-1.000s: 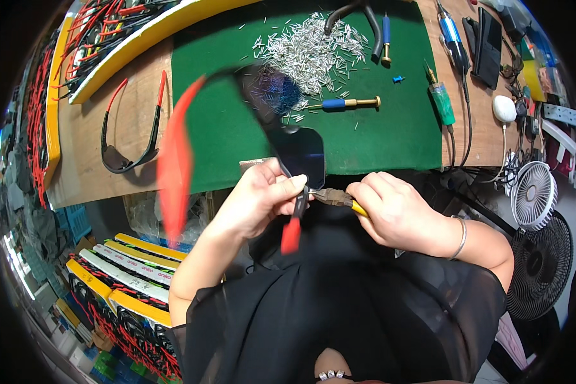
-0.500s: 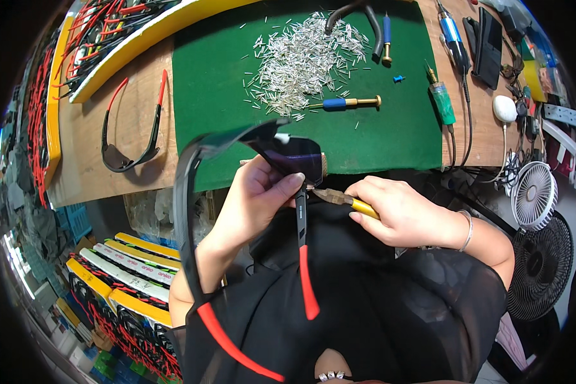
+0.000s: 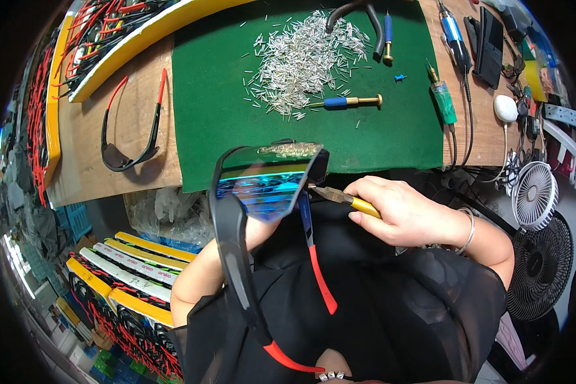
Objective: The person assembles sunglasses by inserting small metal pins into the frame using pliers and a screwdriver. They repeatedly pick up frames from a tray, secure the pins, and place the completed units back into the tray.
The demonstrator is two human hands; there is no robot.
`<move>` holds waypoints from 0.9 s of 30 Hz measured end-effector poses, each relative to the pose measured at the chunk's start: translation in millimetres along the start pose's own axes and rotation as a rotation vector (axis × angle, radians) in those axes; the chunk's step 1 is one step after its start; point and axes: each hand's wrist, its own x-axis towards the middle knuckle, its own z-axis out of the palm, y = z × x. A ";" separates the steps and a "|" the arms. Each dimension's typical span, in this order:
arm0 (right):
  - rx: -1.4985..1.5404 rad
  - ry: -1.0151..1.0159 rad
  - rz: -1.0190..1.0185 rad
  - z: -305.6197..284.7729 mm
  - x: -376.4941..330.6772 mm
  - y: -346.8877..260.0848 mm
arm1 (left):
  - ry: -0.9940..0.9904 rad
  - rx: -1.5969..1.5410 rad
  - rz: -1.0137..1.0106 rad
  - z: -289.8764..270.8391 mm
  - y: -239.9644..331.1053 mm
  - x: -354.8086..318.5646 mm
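Wraparound sunglasses [image 3: 262, 185] with a blue mirrored lens and black, red-tipped temples are in my left hand [image 3: 260, 232]. The lens covers most of that hand's fingers. One temple curves down in front of my black top, and the other hangs near the middle. My right hand [image 3: 398, 214] is closed round yellow-handled pliers [image 3: 331, 194]. The jaws of the pliers are at the hinge between the lens and the middle temple; whether they grip anything there is too small to tell.
On the green mat [image 3: 217, 128] lie a heap of small silvery pins [image 3: 301, 61], a blue screwdriver [image 3: 345, 102] and black-handled pliers [image 3: 376, 32]. Other sunglasses [image 3: 129, 160] rest on the wood at left. Electric screwdrivers [image 3: 443, 102] and fans [image 3: 534, 195] are at right.
My left hand has turned the sunglasses, so the lens front now faces up and covers its fingers. The temples have swung to the right. My right hand with the pliers has barely moved.
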 end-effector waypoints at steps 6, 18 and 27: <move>0.011 0.007 -0.028 2.5 1.2 7.2 | -0.123 -0.525 -0.167 1.5 17.0 -3.7; -0.491 0.222 -0.204 11.3 -4.2 3.8 | -0.275 -0.505 -0.463 -12.2 7.2 14.9; -0.095 0.061 -0.066 2.7 -2.9 6.2 | -0.083 -0.483 -0.190 2.9 0.2 -1.0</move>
